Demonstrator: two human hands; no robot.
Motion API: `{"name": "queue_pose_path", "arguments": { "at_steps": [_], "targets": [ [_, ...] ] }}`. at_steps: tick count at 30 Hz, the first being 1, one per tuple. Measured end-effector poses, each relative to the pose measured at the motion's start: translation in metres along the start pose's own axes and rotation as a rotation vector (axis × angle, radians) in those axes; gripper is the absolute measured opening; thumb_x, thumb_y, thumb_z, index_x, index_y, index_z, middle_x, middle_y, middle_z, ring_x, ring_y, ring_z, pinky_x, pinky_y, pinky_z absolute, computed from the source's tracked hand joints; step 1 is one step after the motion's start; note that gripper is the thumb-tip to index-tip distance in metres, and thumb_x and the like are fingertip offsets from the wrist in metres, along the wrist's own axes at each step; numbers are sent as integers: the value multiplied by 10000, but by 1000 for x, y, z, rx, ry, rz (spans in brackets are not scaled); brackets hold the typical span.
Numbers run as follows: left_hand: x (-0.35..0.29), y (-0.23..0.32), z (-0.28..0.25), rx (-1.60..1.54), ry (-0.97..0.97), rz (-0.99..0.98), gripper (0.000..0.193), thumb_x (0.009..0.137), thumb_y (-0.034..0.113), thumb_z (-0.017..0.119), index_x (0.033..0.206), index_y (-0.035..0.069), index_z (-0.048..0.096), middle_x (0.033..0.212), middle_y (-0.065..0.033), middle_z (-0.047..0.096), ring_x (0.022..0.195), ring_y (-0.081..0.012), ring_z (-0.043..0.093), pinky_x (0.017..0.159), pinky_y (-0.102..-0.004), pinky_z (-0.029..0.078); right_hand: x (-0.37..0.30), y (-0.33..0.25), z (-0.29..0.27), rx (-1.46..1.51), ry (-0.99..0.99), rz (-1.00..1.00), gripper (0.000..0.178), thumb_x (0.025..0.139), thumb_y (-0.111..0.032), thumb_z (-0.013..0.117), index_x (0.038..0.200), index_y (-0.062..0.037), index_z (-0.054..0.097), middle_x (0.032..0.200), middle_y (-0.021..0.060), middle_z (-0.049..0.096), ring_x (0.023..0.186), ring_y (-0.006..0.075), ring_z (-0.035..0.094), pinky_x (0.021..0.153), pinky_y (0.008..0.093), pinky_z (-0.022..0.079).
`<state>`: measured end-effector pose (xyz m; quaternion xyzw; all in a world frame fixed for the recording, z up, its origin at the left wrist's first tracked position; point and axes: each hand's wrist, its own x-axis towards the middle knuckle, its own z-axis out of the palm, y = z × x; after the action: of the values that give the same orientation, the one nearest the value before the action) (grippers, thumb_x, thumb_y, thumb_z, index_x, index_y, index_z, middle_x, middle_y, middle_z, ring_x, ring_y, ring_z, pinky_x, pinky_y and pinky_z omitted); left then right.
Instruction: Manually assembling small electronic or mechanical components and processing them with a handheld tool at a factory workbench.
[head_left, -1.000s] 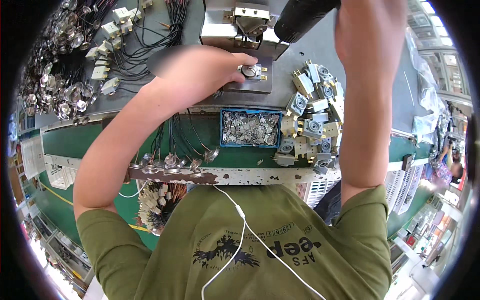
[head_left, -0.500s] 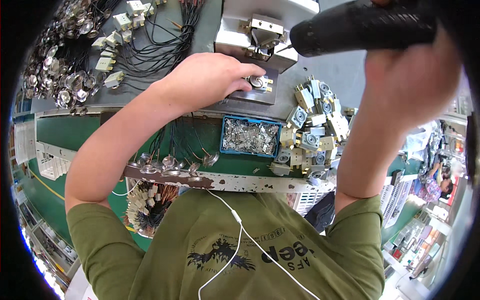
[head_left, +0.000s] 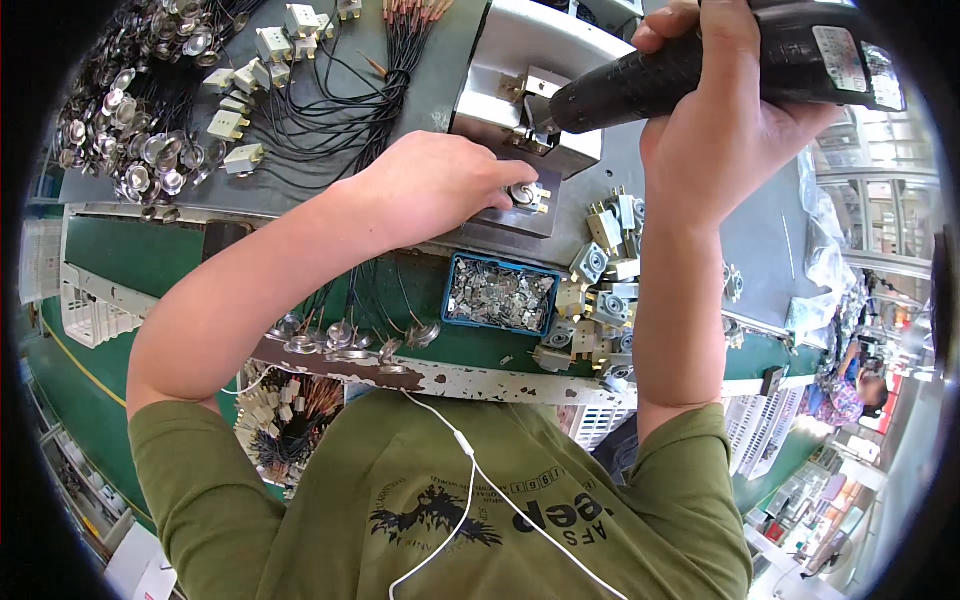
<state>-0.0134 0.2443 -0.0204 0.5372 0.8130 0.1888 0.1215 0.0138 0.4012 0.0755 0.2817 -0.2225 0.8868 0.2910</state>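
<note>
My left hand (head_left: 435, 185) rests at the flat metal block (head_left: 505, 218). Its thumb and forefinger close on a small pale block with brass prongs and a round top (head_left: 527, 195), partly hidden by the fingers. In my right hand (head_left: 705, 130) is a thick black power screwdriver (head_left: 640, 85), lying almost level with its tip end to the left. That end reaches a metal fixture (head_left: 490, 110), where another pale block with brass prongs (head_left: 540, 85) is seated. The screwdriver's bit is hidden or too small to make out.
A blue tray (head_left: 447, 290) of small metal pieces lies near the front edge. Finished-looking pale blocks (head_left: 600, 300) pile up right of it. Black wires (head_left: 395, 100) with white connectors (head_left: 272, 43) and round metal caps (head_left: 160, 150) cover the left. A plastic bag (head_left: 820, 230) lies far right.
My right hand and the screwdriver have moved left and down, bringing the tool's end up to the fixture. The left hand keeps its pinch on the pale block. The whole view has shifted slightly.
</note>
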Motion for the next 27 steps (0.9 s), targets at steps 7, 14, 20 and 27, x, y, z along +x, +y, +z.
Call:
{"name": "queue_pose_path", "arguments": {
  "at_steps": [7, 14, 20, 27],
  "targets": [
    [-2, 0, 1, 21, -11, -17, 329, 980, 263, 625, 1299, 186, 657, 994, -110, 740, 956, -308, 727, 789, -451, 574, -7, -3, 13, -1183, 85, -198, 258, 952, -19, 695, 1144, 1, 524, 882, 122, 688, 579, 154, 631, 522, 274, 506],
    [-3, -5, 8, 62, 67, 38, 319, 971, 259, 628, 1281, 193, 668, 962, -107, 739, 938, -308, 728, 764, -443, 577, -12, 12, 22, -1286, 137, -286, 455, 919, 16, 732, 1283, -20, 461, 875, 83, 682, 598, 134, 630, 531, 258, 512],
    [-7, -3, 6, 94, 132, 70, 324, 968, 298, 644, 1268, 185, 690, 932, -108, 738, 908, -314, 721, 743, -448, 569, -7, 6, 18, -1135, -96, -200, 499, 907, 25, 736, 1303, -18, 435, 840, 82, 670, 580, 125, 636, 490, 252, 514],
    [-6, -3, 4, 29, 90, 25, 348, 982, 355, 636, 1284, 188, 680, 986, -117, 742, 946, -329, 714, 799, -454, 570, -29, -30, 22, -1313, -33, -118, 301, 913, -48, 751, 1140, 18, 565, 727, 69, 659, 500, 136, 615, 458, 274, 516]
  ]
}}
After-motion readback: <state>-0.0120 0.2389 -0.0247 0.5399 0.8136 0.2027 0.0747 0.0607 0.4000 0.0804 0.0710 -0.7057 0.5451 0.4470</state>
